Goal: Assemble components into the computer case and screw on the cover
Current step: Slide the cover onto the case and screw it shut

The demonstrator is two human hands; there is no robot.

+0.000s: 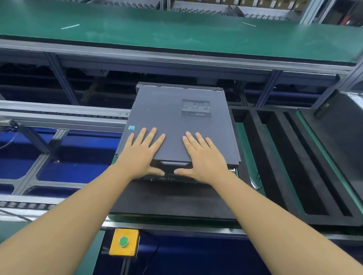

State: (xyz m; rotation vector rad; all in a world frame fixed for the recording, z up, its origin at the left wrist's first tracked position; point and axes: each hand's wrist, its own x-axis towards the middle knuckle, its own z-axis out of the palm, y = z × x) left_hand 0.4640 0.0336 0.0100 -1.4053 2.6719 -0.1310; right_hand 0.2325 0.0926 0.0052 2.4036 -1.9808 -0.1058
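one left hand (143, 153), one right hand (202, 155), one computer case (171, 108), one yellow button box (124, 241)

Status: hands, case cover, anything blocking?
Left hand and right hand flat on cover, fingers straight. Cover lies on case, on black pad. Nothing on top.

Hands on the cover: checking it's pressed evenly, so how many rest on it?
2. The left hand lies flat on the cover near its left edge; the right hand lies flat beside it, further right. None seems hidden.
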